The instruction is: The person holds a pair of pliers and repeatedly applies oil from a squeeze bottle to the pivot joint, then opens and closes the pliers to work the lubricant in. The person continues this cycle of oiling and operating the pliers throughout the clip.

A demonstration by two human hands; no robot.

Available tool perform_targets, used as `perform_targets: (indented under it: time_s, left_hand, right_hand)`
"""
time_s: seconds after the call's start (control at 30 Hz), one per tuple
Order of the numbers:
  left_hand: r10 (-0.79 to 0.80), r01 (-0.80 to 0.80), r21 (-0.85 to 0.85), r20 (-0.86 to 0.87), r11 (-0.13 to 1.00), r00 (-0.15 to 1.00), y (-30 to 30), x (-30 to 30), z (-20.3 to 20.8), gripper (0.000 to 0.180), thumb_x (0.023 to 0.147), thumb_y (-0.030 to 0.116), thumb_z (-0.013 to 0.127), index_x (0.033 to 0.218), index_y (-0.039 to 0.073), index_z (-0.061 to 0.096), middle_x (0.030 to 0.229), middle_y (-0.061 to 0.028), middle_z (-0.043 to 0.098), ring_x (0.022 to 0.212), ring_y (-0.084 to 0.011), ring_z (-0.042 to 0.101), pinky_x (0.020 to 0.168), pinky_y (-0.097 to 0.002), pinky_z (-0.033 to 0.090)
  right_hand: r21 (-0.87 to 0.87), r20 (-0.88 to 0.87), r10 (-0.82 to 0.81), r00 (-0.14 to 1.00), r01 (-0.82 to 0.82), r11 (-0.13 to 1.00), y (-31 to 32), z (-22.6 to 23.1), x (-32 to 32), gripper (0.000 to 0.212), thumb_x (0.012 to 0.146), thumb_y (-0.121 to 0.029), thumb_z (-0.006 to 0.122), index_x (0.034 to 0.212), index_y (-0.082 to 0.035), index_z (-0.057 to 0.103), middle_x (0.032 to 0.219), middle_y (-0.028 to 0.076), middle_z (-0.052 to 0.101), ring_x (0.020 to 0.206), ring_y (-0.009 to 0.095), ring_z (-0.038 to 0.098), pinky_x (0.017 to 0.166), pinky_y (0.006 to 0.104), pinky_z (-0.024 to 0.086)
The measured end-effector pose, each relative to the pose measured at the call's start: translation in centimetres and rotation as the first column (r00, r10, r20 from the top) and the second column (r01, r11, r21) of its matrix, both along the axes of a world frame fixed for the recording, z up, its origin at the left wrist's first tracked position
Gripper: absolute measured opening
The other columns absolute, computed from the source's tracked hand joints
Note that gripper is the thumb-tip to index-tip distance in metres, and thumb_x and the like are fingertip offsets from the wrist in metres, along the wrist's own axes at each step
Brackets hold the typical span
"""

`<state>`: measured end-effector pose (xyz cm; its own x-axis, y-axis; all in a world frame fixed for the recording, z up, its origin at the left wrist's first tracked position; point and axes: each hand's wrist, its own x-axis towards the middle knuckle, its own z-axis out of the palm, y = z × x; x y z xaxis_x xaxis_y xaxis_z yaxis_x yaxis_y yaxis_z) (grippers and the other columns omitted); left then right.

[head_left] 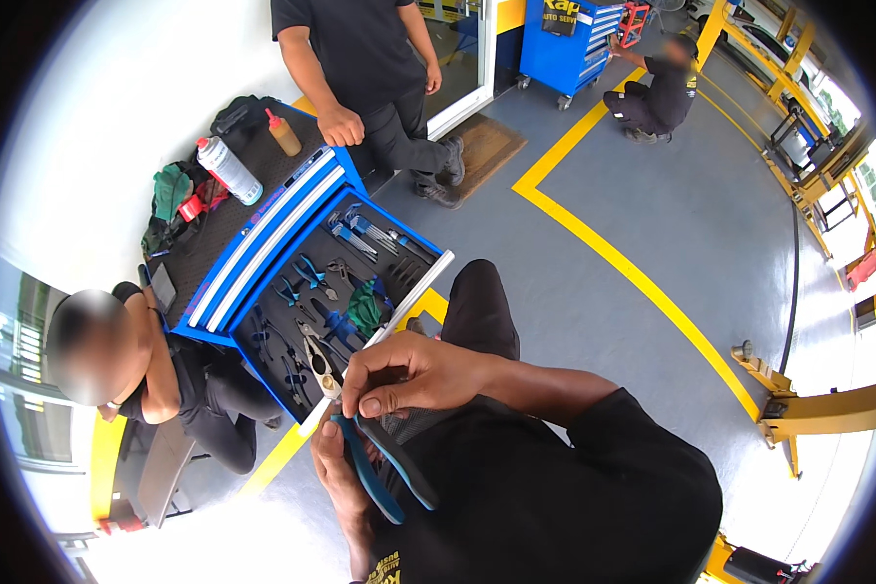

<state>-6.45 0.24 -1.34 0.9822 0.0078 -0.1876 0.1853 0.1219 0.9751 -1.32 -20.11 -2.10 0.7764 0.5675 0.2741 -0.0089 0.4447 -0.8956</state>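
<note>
A pair of slip-joint pliers (318, 362) with blue and dark grey handles is held up over the open drawer, jaws pointing away from me. My right hand (420, 374) is closed, with its thumb and fingers pinching the pliers near the pivot. Below it, my left hand (339, 477) is closed around the handle side, its thumb lying by the pivot; part of its fingers is hidden behind the tool. Beneath the pliers, the blue drawer (405, 234) holds several other pliers (310, 273), a set of hex keys (370, 232) and a green cloth (365, 310).
The blue tool cabinet's top (190, 255) carries a spray can (230, 171), a brown squeeze bottle (283, 134) and cloths. One person (355, 58) stands behind it; another (156, 370) sits at the left. A third person (660, 92) crouches by a blue tool cart (566, 49). Yellow lift arms (832, 409) stand right.
</note>
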Motion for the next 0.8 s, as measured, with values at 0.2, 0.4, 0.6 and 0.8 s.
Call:
perform_targets:
  time_s: [0.2, 0.4, 0.6, 0.8]
  left_hand:
    - [-0.229, 0.25, -0.238, 0.112, 0.939, 0.967, 0.9, 0.7, -0.4, 0.056, 0.104, 0.055, 0.057, 0.107, -0.002, 0.055, 0.074, -0.0056, 0.047, 0.056, -0.0108, 0.042, 0.051, -0.0258, 0.036]
    - [-0.187, 0.215, -0.264, 0.129, 0.94, 0.974, 0.6, 0.3, -0.5, 0.051, 0.103, 0.051, 0.058, 0.106, 0.0, 0.054, 0.075, -0.0045, 0.046, 0.056, -0.01, 0.041, 0.048, -0.0258, 0.036]
    - [-0.232, 0.257, -0.219, 0.134, 0.941, 0.963, 0.9, 0.6, 0.1, 0.049, 0.1, 0.051, 0.06, 0.094, 0.003, 0.051, 0.07, -0.0033, 0.043, 0.056, -0.0105, 0.041, 0.048, -0.0264, 0.035]
    - [-0.234, 0.256, -0.24, 0.116, 0.937, 0.965, 0.7, 0.6, 0.7, 0.049, 0.102, 0.048, 0.06, 0.098, 0.0, 0.052, 0.072, -0.0038, 0.045, 0.059, -0.0117, 0.043, 0.051, -0.0276, 0.037]
  right_hand:
    - [0.081, 0.016, -0.11, 0.994, 0.108, 0.991, -1.1, -0.6, 0.7, 0.021, 0.108, -0.025, 0.067, 0.116, -0.006, 0.072, 0.102, -0.001, 0.07, 0.089, 0.006, 0.063, 0.076, 0.0235, 0.05]
    - [0.083, 0.044, -0.126, 0.991, 0.122, 0.989, -0.5, -1.0, 0.8, 0.026, 0.11, -0.031, 0.062, 0.116, -0.008, 0.072, 0.105, -0.002, 0.07, 0.097, 0.008, 0.063, 0.083, 0.0265, 0.05]
    - [0.178, -0.061, 0.078, 0.995, -0.066, 0.982, -1.0, -0.4, 0.6, 0.03, 0.113, -0.032, 0.056, 0.116, -0.006, 0.071, 0.095, 0.0, 0.067, 0.08, 0.009, 0.061, 0.07, 0.0267, 0.05]
    - [0.19, -0.071, 0.052, 0.996, -0.038, 0.981, -0.9, 0.4, 0.5, 0.03, 0.113, -0.031, 0.055, 0.116, -0.005, 0.07, 0.089, 0.002, 0.064, 0.071, 0.009, 0.058, 0.063, 0.0255, 0.046]
